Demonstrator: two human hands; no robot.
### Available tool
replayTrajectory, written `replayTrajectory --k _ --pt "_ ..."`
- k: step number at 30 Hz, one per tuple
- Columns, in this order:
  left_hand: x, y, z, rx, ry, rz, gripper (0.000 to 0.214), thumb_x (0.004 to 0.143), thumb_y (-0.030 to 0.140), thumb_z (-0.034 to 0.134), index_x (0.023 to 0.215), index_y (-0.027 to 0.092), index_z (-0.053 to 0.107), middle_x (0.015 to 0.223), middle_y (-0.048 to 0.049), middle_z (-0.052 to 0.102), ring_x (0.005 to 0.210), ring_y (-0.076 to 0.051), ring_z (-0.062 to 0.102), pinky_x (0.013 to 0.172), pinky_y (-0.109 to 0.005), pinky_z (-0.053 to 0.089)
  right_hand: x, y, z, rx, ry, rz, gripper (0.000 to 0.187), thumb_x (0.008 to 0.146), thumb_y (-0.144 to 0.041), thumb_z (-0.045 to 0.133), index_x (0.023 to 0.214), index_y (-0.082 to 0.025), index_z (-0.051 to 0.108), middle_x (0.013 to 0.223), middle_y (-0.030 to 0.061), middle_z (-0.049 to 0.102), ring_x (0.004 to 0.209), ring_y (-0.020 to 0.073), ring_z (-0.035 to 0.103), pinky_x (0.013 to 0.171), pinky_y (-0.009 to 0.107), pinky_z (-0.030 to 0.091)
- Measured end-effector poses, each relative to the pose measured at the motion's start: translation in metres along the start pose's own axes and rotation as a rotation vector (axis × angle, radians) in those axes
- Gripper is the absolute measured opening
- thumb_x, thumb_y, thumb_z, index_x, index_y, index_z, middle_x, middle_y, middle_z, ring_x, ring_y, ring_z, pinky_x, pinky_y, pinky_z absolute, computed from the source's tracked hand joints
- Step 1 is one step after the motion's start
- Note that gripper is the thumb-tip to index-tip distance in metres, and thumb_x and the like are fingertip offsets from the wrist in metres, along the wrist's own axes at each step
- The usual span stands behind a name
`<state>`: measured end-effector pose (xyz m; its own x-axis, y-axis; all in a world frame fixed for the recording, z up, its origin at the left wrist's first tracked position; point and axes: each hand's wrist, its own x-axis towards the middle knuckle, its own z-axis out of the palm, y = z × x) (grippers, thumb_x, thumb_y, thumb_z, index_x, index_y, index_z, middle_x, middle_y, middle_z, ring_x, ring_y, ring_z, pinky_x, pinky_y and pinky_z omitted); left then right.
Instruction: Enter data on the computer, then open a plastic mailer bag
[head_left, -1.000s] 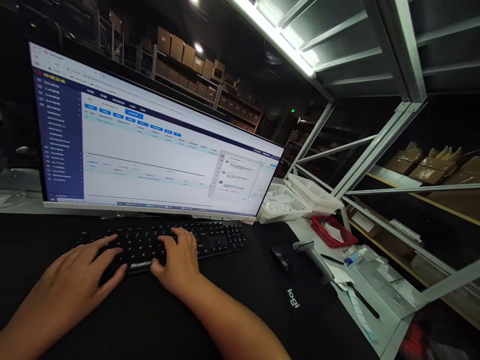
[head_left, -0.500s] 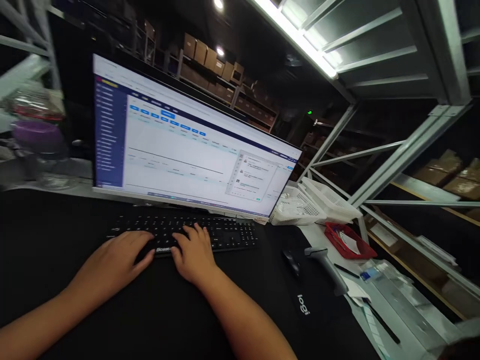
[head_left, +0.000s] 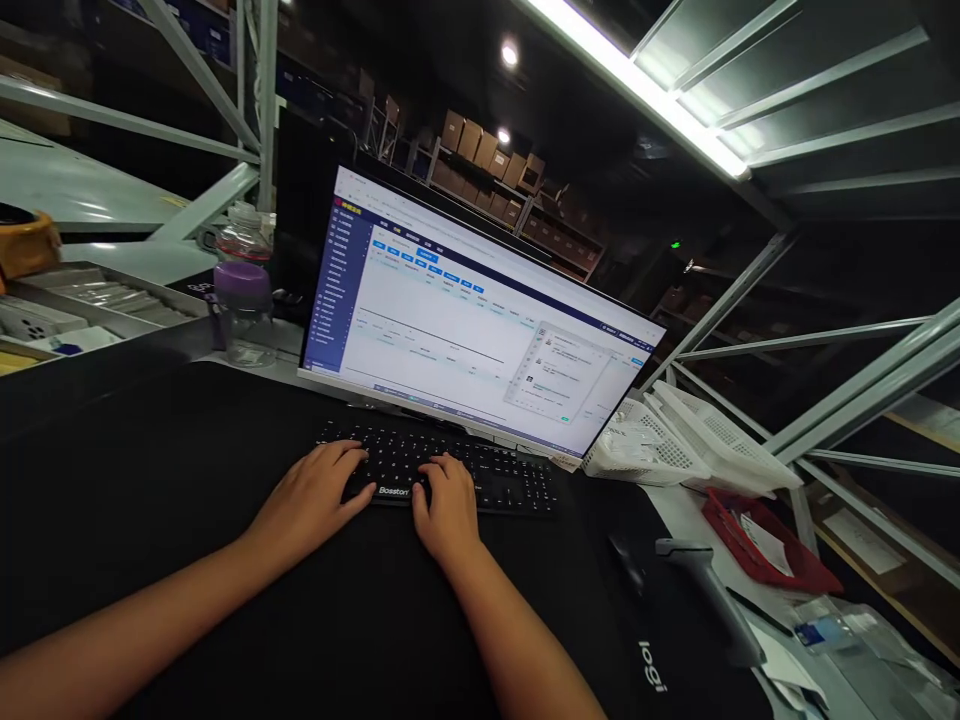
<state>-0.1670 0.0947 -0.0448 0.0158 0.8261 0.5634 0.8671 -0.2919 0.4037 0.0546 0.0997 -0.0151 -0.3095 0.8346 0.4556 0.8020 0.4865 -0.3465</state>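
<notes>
Fingers (head_left: 354, 456) of the left hand (head_left: 306, 497) are curved over the left part of the black keyboard (head_left: 517, 484), with the thumb spread apart near its front edge. By the right hand (head_left: 451, 508), similarly loosely spread, its middle is covered; whether any key is pressed cannot be told. The keyboard is placed on a dark mat (head_left: 360, 620), before a lit monitor (head_left: 457, 315). To the right, a mouse (head_left: 627, 562) and a scanner (head_left: 716, 598) are seen. Farther out, white baskets (head_left: 681, 462) and a red tray (head_left: 814, 574) are set on the counter (head_left: 679, 502).
</notes>
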Motion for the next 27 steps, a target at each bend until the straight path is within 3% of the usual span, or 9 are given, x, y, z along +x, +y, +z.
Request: replayTrajectory --k 4,12,17,23,27 --pt "0.001 -0.005 0.002 -0.046 0.033 -0.012 0.046 0.086 0.056 0.057 0.116 0.022 0.065 0.131 -0.0149 0.068 0.123 -0.031 0.065 0.106 -0.047 0.055 0.0 0.0 0.0 0.021 0.004 -0.014 0.025 0.093 -0.016 0.063 0.116 -0.02 0.072 0.128 0.011 0.069 0.136 0.0284 0.057 0.12 0.051 0.043" --pt "0.0 -0.014 0.003 -0.107 0.037 -0.019 0.035 0.082 0.058 0.063 0.087 0.023 0.06 0.131 -0.0145 0.064 0.123 -0.03 0.064 0.101 -0.044 0.056 -0.002 0.002 0.001 0.036 0.025 -0.026 0.024 0.093 -0.013 0.061 0.113 -0.02 0.072 0.126 0.0106 0.069 0.13 0.0252 0.059 0.119 0.047 0.043" --pt "0.0 -0.018 0.006 -0.141 0.033 -0.002 0.048 0.079 0.066 0.066 0.067 0.024 0.046 0.121 -0.0137 0.066 0.124 -0.03 0.063 0.098 -0.042 0.056 -0.003 0.001 -0.001 0.04 0.028 -0.035 0.024 0.092 -0.013 0.06 0.112 -0.022 0.072 0.124 0.0097 0.069 0.126 0.0244 0.061 0.118 0.048 0.044" --pt "-0.001 -0.018 0.006 -0.17 0.03 0.005 0.055 0.077 0.07 0.068 0.062 0.024 0.043 0.124 -0.0141 0.067 0.126 -0.032 0.062 0.098 -0.043 0.057 -0.003 0.001 -0.002 0.063 0.034 -0.036 0.028 0.089 -0.008 0.056 0.107 -0.022 0.072 0.123 0.0098 0.069 0.124 0.025 0.063 0.119 0.049 0.044" --pt "-0.002 -0.017 0.006 -0.178 0.031 0.012 0.055 0.076 0.075 0.065 0.068 0.024 0.049 0.128 -0.0156 0.065 0.126 -0.033 0.062 0.101 -0.046 0.056 -0.003 0.002 0.0 0.074 0.031 -0.031 0.03 0.086 -0.004 0.053 0.101 -0.022 0.07 0.122 0.0091 0.069 0.122 0.0244 0.063 0.119 0.049 0.043"
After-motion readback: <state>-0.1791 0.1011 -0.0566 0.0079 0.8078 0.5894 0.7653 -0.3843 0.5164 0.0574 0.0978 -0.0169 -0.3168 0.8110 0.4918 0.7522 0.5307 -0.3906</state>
